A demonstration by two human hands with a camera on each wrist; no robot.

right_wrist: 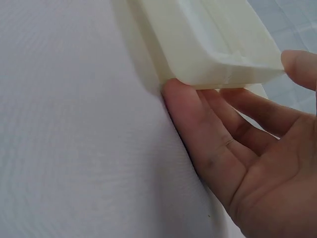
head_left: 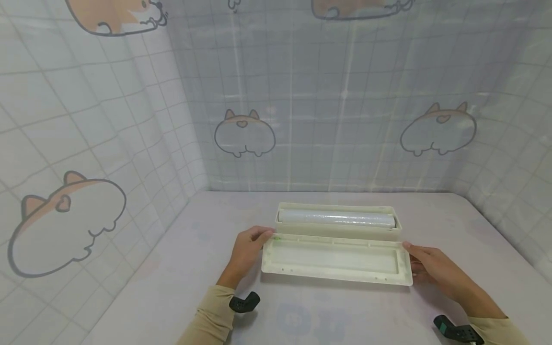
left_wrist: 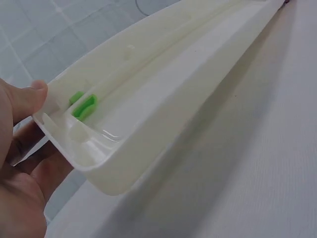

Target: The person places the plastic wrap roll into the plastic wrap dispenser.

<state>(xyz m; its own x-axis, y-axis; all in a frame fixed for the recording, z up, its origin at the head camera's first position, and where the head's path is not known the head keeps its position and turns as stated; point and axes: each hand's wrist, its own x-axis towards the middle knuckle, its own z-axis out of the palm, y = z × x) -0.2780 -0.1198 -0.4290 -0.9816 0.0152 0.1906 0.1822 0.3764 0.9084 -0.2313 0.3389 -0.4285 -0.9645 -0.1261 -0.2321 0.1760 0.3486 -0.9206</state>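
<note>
Both hands hold a long cream plastic lid (head_left: 336,258) by its short ends, hollow inner side toward me. The left hand (head_left: 250,249) grips the left end, thumb on the rim and fingers beneath. A small green piece (left_wrist: 85,107) sits inside the lid near that thumb. At the other end the right hand (head_left: 435,270) pinches the lid, its thumb at the upper corner and fingers (right_wrist: 198,124) under it. Just behind the lid stands a matching cream box (head_left: 338,233) on the table, with a shiny roll of plastic film (head_left: 336,218) lying in it.
A whitish table (head_left: 207,249) lies under everything, with faint printed marks near its front. Pale grid-patterned curtains (head_left: 345,96) with dog drawings hang behind it and on both sides. Each wrist carries a black camera, such as the left wrist camera (head_left: 244,303).
</note>
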